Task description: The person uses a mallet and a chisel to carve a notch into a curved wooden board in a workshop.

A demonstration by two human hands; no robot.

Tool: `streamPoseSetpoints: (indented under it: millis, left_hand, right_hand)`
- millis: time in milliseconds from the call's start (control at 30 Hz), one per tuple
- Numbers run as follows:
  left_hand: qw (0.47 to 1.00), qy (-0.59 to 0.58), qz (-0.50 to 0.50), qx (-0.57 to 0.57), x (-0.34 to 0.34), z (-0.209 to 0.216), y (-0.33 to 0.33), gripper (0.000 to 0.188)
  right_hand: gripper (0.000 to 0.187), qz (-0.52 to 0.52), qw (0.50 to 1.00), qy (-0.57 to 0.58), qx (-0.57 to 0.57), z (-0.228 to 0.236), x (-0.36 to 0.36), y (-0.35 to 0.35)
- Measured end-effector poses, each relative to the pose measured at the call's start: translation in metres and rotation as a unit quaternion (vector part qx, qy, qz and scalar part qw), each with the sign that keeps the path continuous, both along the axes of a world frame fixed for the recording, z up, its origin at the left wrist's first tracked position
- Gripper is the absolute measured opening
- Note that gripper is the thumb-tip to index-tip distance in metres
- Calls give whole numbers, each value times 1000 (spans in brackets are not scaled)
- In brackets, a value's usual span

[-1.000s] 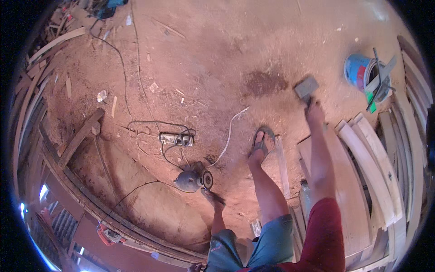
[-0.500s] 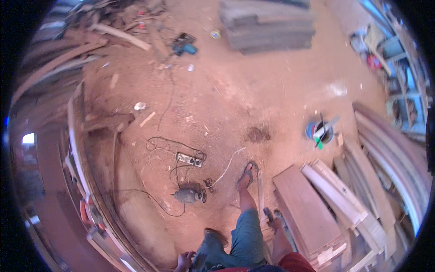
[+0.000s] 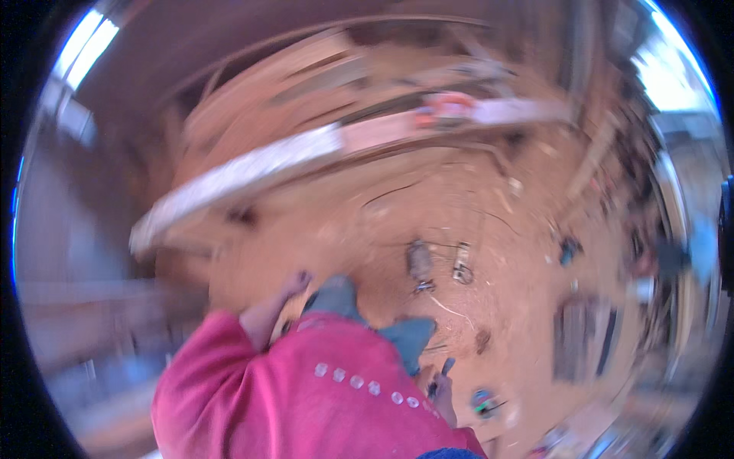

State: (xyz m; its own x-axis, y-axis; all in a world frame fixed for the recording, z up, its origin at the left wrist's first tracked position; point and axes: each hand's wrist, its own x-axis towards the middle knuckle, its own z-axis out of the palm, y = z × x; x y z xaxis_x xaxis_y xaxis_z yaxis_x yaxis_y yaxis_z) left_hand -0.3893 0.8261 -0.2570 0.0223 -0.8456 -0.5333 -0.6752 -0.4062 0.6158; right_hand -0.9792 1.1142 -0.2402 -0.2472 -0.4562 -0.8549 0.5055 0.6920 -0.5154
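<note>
My left hand (image 3: 297, 283) hangs low at my left side over the brown floor, near my grey-green trouser leg (image 3: 332, 298). Motion blur hides how its fingers lie, and nothing shows clearly in it. On the other side, my right hand (image 3: 441, 388) is closed round a dark hand tool with a grey-blue end (image 3: 448, 366); its kind is too blurred to tell. Ahead of my legs a grey power tool (image 3: 420, 261) lies on the floor, beside a white power strip (image 3: 462, 265) with cords around it.
A long workbench (image 3: 245, 172) with a pale edge crosses ahead, an orange-red object (image 3: 447, 107) on it. Rightward are a teal power tool (image 3: 569, 250), a stack of boards (image 3: 579, 336) and a blue container (image 3: 483, 403). Scrap wood (image 3: 627, 183) piles up at far right.
My view has swung left toward the workbench, so the power tool and boards now appear farther right. My red top has come into view. The right hand still holds the dark tool.
</note>
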Motion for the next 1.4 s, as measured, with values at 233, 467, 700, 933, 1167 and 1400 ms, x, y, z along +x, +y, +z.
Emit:
streamPoseSetpoints:
  millis: [233, 467, 700, 933, 1167, 1400]
  left_hand:
    - [961, 10, 275, -10, 146, 43, 61, 51]
    - [893, -21, 440, 95, 164, 11, 187, 52]
    - [843, -198, 479, -146, 337, 80, 34, 46]
    - [815, -434, 289, -253, 576, 61, -157, 31]
    - [791, -460, 384, -123, 655, 21, -191, 45]
    - [779, -462, 410, -109, 647, 22, -196, 47]
  right_hand:
    - [28, 398, 853, 296, 163, 14, 98, -235]
    - [31, 601, 635, 454, -172, 71, 302, -414]
    - [51, 648, 600, 343, -320, 137, 544, -500]
    - [55, 699, 563, 304, -319, 136, 725, -536]
    - [58, 738, 548, 293, -262, 125, 775, -537]
    - [39, 563, 712, 379, -178, 133, 769, -562]
